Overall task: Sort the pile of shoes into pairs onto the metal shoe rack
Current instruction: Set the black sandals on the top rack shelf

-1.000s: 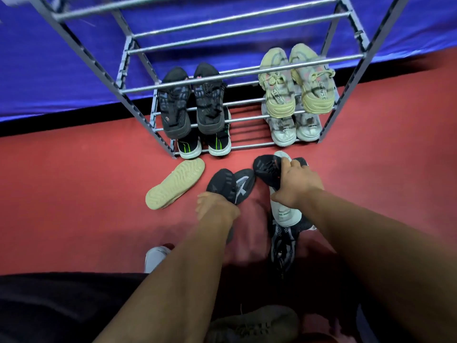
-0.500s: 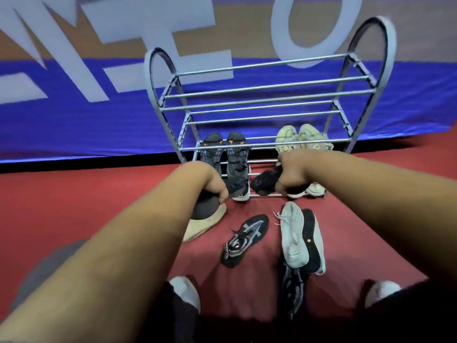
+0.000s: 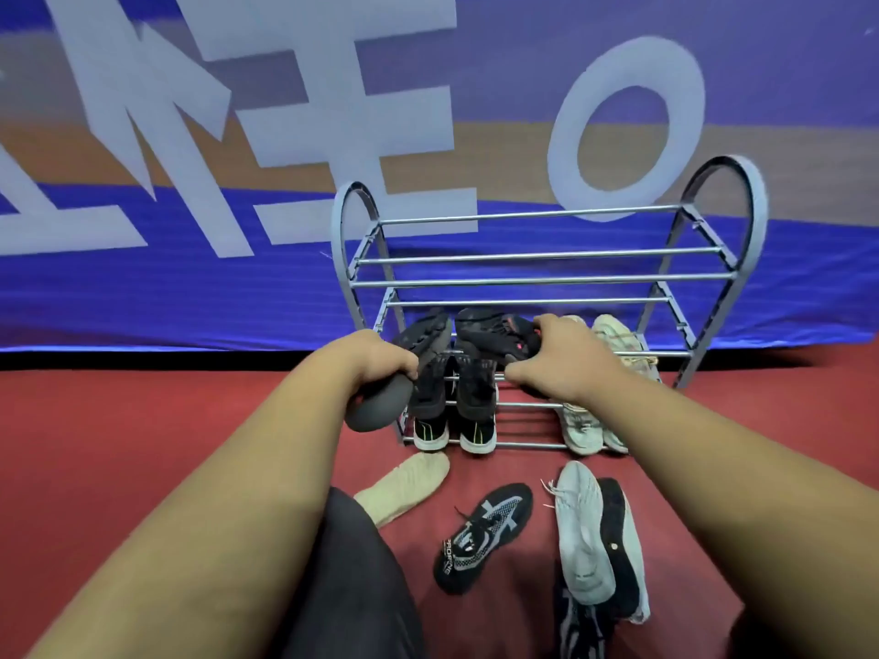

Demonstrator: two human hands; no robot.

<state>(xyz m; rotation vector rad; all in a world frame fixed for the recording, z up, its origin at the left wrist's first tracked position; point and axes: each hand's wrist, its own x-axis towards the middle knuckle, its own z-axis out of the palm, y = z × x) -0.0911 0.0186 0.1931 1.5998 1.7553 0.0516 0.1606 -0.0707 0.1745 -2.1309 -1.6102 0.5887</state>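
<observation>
Head view shows four pairs (image 3: 475,397) already on the rack (image 3: 537,256), the left hand (image 3: 385,363) gripping one dark shoe (image 3: 378,411) and the right hand (image 3: 566,363) gripping its likely mate (image 3: 490,332) at the rack's front, with at least four loose shoes (image 3: 480,535) left on the floor (image 3: 142,444).

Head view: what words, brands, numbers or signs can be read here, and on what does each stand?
"PRO...": white lettering along the collar of the black-and-white knit shoe lying on the floor; the remaining letters are too blurred to read.
"O"-like ring: on the banner behind the metal shoe rack; its other huge white characters are cropped and form no readable word.
Nothing else is legible.
</observation>
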